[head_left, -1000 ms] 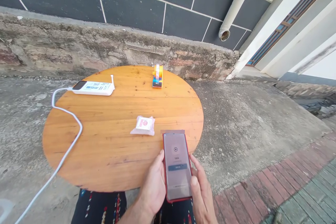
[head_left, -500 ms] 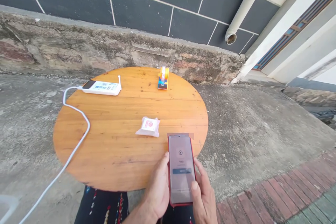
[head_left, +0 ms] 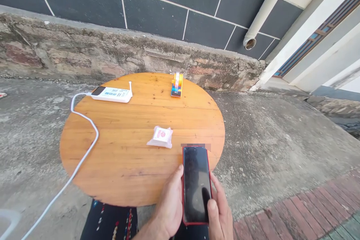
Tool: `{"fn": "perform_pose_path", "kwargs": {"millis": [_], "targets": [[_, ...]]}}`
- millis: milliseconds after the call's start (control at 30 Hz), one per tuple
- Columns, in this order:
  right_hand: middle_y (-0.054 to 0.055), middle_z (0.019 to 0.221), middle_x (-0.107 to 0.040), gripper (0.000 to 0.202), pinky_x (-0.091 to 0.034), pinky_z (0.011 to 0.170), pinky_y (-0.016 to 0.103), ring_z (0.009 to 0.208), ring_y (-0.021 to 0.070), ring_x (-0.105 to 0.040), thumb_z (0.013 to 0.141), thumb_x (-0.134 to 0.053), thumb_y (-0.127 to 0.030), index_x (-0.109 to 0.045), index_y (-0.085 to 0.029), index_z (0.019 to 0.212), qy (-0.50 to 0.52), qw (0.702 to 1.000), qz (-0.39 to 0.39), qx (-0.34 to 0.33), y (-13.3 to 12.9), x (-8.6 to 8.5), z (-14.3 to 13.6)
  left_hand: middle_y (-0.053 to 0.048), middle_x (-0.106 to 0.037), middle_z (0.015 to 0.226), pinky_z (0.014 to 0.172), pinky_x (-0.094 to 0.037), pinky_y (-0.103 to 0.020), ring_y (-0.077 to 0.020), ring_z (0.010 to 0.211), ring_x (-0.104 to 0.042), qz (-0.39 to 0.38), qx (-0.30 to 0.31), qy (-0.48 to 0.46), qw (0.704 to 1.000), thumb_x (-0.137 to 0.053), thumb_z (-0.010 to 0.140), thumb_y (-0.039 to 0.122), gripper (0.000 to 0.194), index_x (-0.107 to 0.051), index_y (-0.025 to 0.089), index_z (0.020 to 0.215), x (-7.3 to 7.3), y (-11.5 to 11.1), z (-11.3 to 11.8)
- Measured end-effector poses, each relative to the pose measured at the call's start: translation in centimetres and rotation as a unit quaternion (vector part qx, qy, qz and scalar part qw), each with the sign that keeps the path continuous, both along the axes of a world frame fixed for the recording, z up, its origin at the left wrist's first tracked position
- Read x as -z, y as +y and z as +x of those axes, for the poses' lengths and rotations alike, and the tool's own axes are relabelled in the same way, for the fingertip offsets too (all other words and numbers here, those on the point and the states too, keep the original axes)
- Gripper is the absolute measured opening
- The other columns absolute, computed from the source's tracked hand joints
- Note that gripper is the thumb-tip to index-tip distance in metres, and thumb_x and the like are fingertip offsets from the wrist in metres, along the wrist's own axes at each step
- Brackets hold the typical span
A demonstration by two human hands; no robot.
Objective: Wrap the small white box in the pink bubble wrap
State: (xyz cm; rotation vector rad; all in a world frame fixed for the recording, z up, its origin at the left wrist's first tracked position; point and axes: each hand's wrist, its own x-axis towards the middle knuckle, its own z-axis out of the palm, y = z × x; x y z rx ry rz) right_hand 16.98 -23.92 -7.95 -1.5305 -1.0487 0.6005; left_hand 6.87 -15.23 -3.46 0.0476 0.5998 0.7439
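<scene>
A smartphone [head_left: 196, 185] in a red case stands between my two hands over the table's near right edge, its screen dark. My left hand [head_left: 170, 204] grips its left side, thumb along the edge. On the other side, my right hand [head_left: 219, 204] holds the right edge, with the thumb near the lower right corner. Just beyond the phone, a small white packet [head_left: 161, 137] with red print, in pinkish wrapping, lies on the round wooden table [head_left: 126, 150].
A white power strip [head_left: 111, 94] sits at the table's far left, its white cable [head_left: 94, 125] running down over the left edge. Near the far edge stands a yellow and blue tape dispenser [head_left: 177, 84]. Behind is a stone-based wall [head_left: 112, 50] with a drainpipe [head_left: 258, 18].
The phone's screen has gone from a lit page to dark. Both hands keep their hold on it. The whole view has shifted slightly.
</scene>
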Motion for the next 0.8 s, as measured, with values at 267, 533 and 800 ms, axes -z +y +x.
{"fn": "perform_pose_path", "kwargs": {"millis": [267, 533, 800], "targets": [[0.01, 0.132, -0.054, 0.058, -0.047, 0.095, 0.042, 0.124, 0.0294, -0.048, 0.094, -0.033, -0.057, -0.036, -0.02, 0.138, 0.02, 1.0, -0.002, -0.01, 0.4, -0.2, -0.3, -0.013, -0.069, 0.107, 0.105, -0.037, -0.039, -0.0271, 0.112, -0.058, -0.008, 0.024, -0.011, 1.0, -0.048, 0.091, 0.036, 0.039, -0.062, 0.006, 0.113, -0.4, 0.3, -0.2], [0.013, 0.128, -0.057, 0.058, -0.044, 0.098, 0.047, 0.12, 0.03, -0.051, 0.095, -0.032, -0.054, -0.028, -0.019, 0.141, 0.087, 0.996, 0.006, 0.008, 0.3, -0.1, -0.8, -0.014, -0.069, 0.109, 0.107, -0.035, -0.039, -0.0263, 0.114, -0.057, -0.006, 0.023, -0.038, 0.999, -0.044, 0.093, 0.033, 0.038, -0.061, 0.007, 0.115, -0.4, 0.4, -0.2], [0.013, 0.127, -0.057, 0.058, -0.048, 0.093, 0.046, 0.118, 0.0318, -0.052, 0.094, -0.033, -0.056, -0.036, -0.02, 0.139, 0.062, 0.998, -0.006, 0.024, -0.3, 0.5, -0.3, -0.013, -0.07, 0.104, 0.104, -0.037, -0.036, -0.0252, 0.109, -0.06, -0.001, 0.008, -0.026, 1.0, -0.047, 0.091, 0.031, 0.033, -0.065, 0.008, 0.108, -0.3, 0.4, -0.1]]}}
